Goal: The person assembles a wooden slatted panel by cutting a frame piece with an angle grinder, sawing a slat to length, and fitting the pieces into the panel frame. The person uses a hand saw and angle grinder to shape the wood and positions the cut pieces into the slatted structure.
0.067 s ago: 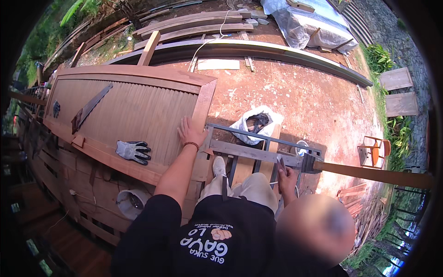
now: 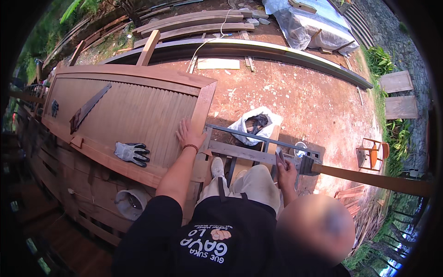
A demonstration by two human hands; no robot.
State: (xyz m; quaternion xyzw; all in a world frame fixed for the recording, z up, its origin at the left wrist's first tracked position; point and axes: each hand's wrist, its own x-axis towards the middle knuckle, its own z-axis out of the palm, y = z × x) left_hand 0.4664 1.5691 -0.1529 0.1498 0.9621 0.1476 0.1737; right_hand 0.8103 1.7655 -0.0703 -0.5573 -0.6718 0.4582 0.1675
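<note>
A wooden louvered panel (image 2: 152,108), set in a broad frame, lies flat to my left. My left hand (image 2: 189,135) rests palm down on the frame's near right corner, fingers spread and holding nothing. My right hand (image 2: 287,174) is closed around a thin, flat grey tool (image 2: 279,156); its exact kind is unclear. That hand is beside a metal-and-wood stand (image 2: 244,150) that reaches right from the panel. On the panel lie a handsaw (image 2: 90,108), a grey-and-black work glove (image 2: 132,153), another dark glove (image 2: 55,108) and a small wood block (image 2: 77,141).
An open white sack (image 2: 249,124) stands beyond the stand. A long plank (image 2: 369,175) juts right from the stand's end. A white bucket (image 2: 131,203) is below the panel. Farther off are a long dark beam (image 2: 277,51), stacked timber (image 2: 198,27) and a wooden chair (image 2: 373,153).
My right hand has moved slightly forward with the grey tool. My right leg has shifted a little. My left hand stays on the frame, and the view has moved slightly.
</note>
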